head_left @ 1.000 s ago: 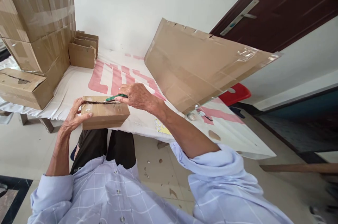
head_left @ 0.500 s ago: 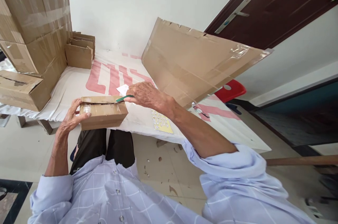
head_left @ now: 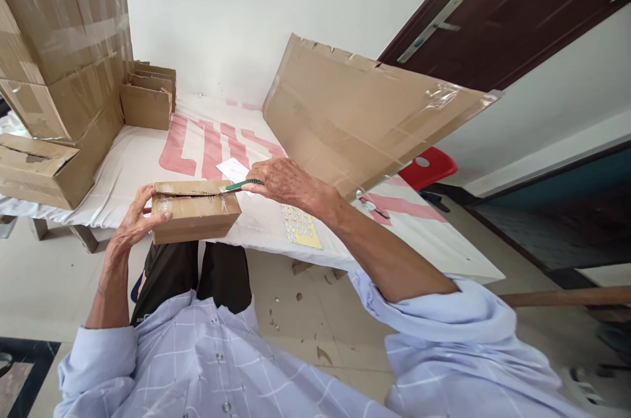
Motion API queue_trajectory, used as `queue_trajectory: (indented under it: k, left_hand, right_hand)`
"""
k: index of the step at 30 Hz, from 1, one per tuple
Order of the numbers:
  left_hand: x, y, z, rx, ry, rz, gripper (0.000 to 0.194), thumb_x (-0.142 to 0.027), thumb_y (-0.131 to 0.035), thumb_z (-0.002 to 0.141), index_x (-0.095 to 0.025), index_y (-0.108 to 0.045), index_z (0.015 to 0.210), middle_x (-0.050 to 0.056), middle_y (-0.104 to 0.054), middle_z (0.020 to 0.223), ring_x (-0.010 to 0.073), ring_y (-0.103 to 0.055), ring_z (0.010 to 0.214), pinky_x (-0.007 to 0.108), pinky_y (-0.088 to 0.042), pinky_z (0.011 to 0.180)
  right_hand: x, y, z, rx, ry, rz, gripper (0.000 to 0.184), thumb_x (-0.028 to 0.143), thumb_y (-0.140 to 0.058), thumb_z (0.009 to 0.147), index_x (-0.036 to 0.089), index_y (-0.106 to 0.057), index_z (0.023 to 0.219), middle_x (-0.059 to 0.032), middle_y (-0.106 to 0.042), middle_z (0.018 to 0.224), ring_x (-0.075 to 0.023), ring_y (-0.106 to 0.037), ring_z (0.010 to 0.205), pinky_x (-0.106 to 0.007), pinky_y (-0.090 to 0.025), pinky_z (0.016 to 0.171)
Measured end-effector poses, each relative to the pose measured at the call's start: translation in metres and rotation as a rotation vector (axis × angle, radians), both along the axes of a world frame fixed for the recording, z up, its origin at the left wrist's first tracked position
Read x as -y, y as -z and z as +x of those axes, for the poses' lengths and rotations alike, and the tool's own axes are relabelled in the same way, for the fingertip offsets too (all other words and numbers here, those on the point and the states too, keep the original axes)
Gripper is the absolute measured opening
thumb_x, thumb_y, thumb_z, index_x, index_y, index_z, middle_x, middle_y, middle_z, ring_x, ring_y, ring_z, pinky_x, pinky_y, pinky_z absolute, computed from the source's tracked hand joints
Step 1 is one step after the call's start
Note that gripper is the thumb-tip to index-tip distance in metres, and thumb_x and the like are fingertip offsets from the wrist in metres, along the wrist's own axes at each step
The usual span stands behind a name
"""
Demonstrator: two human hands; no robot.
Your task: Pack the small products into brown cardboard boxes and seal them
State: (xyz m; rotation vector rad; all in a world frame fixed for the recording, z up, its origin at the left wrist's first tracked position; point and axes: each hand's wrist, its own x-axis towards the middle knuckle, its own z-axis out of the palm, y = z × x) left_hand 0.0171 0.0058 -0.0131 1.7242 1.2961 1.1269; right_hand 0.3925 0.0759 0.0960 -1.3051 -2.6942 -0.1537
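A small taped cardboard box (head_left: 197, 214) rests at the table's front edge, above my knees. My left hand (head_left: 135, 219) grips its left end, thumb on the top and fingers around the far side. A dark slit runs along the top, near the far edge. In my right hand (head_left: 283, 180) is a green utility knife (head_left: 241, 186), held closed in the fingers. Its tip lies at the right end of the slit; how deep the blade sits cannot be seen. Just behind the box lies a white slip of paper (head_left: 233, 169).
Stacked cardboard boxes (head_left: 64, 43) fill the table's left, with another slit box (head_left: 44, 168) before them. A large cardboard sheet (head_left: 355, 109) leans at the back right. A yellow card (head_left: 300, 227) lies near the front edge. Beyond the table is a red stool (head_left: 428, 167).
My right hand has drawn the knife to the right along the slit, toward the box's right end. My left hand still holds the box, which has barely shifted.
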Motion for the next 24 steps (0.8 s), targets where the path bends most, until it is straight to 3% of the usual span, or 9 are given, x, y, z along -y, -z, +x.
queue_trajectory:
  k: [5, 8, 10, 14, 17, 20, 22, 24]
  left_hand:
    - [0.0, 0.001, -0.003, 0.015, -0.012, -0.01, 0.073, -0.062, -0.084, 0.08, -0.032, -0.07, 0.145, 0.01, -0.056, 0.164, 0.044, -0.054, 0.152, 0.054, -0.059, 0.114]
    - [0.0, 0.001, -0.003, -0.001, -0.002, -0.001, 0.074, -0.06, -0.084, 0.081, -0.034, -0.069, 0.148, 0.009, -0.055, 0.166, 0.044, -0.052, 0.154, 0.053, -0.059, 0.114]
    - [-0.001, -0.001, -0.003, -0.015, -0.002, -0.002, 0.075, -0.059, -0.082, 0.081, -0.034, -0.067, 0.15, 0.008, -0.054, 0.166, 0.0437, -0.052, 0.154, 0.053, -0.059, 0.114]
    - [-0.003, -0.003, -0.002, -0.035, -0.008, -0.021, 0.077, -0.056, -0.082, 0.08, -0.033, -0.066, 0.152, 0.008, -0.053, 0.167, 0.0436, -0.052, 0.154, 0.052, -0.06, 0.114]
    - [-0.004, -0.003, -0.003, -0.043, -0.013, -0.025, 0.078, -0.056, -0.083, 0.08, -0.035, -0.066, 0.153, 0.008, -0.055, 0.166, 0.0445, -0.052, 0.154, 0.052, -0.06, 0.112]
    - [-0.005, -0.004, -0.003, -0.053, -0.029, -0.024, 0.081, -0.057, -0.082, 0.081, -0.036, -0.064, 0.157, 0.008, -0.054, 0.167, 0.0457, -0.051, 0.155, 0.052, -0.061, 0.112]
    - [-0.005, -0.005, -0.003, -0.06, -0.034, -0.032, 0.084, -0.057, -0.082, 0.081, -0.035, -0.062, 0.16, 0.008, -0.052, 0.169, 0.0465, -0.049, 0.158, 0.052, -0.061, 0.112]
    - [-0.005, -0.007, -0.003, -0.065, -0.032, -0.045, 0.088, -0.058, -0.083, 0.08, -0.035, -0.06, 0.162, 0.008, -0.051, 0.171, 0.0469, -0.047, 0.159, 0.052, -0.061, 0.113]
  right_hand:
    - [0.0, 0.001, 0.034, -0.141, 0.027, 0.045, 0.044, 0.057, -0.071, 0.108, 0.025, -0.076, 0.079, -0.0084, -0.076, 0.084, -0.0239, -0.064, 0.077, -0.036, -0.028, 0.066]
    - [-0.001, 0.019, 0.056, -0.329, 0.083, 0.116, 0.036, 0.055, -0.064, 0.109, 0.027, -0.08, 0.093, -0.0072, -0.079, 0.094, -0.0251, -0.066, 0.082, -0.037, -0.038, 0.07]
    - [0.002, 0.049, 0.062, -0.405, 0.194, 0.118, 0.032, 0.051, -0.061, 0.109, 0.026, -0.08, 0.102, -0.0071, -0.079, 0.098, -0.0245, -0.067, 0.084, -0.035, -0.042, 0.072]
    - [0.016, 0.132, 0.046, -0.444, 0.481, -0.054, 0.024, 0.04, -0.064, 0.104, 0.02, -0.076, 0.108, -0.0098, -0.077, 0.103, -0.023, -0.066, 0.083, -0.032, -0.047, 0.071]
    - [0.023, 0.171, 0.025, -0.557, 0.499, -0.127, 0.022, 0.038, -0.063, 0.104, 0.02, -0.075, 0.106, -0.0106, -0.075, 0.105, -0.0252, -0.071, 0.094, -0.036, -0.055, 0.082]
    - [0.019, 0.162, 0.005, -0.764, 0.369, -0.05, 0.029, 0.039, -0.054, 0.109, 0.021, -0.076, 0.11, -0.0128, -0.074, 0.112, -0.0287, -0.072, 0.107, -0.042, -0.06, 0.093]
    - [0.014, 0.14, -0.009, -0.83, 0.219, 0.013, 0.031, 0.04, -0.053, 0.111, 0.023, -0.078, 0.117, -0.0133, -0.074, 0.121, -0.0301, -0.069, 0.117, -0.046, -0.06, 0.099]
    - [0.011, 0.117, -0.024, -0.769, 0.093, 0.027, 0.027, 0.041, -0.061, 0.109, 0.026, -0.081, 0.12, -0.0118, -0.074, 0.123, -0.0315, -0.066, 0.122, -0.05, -0.058, 0.108]
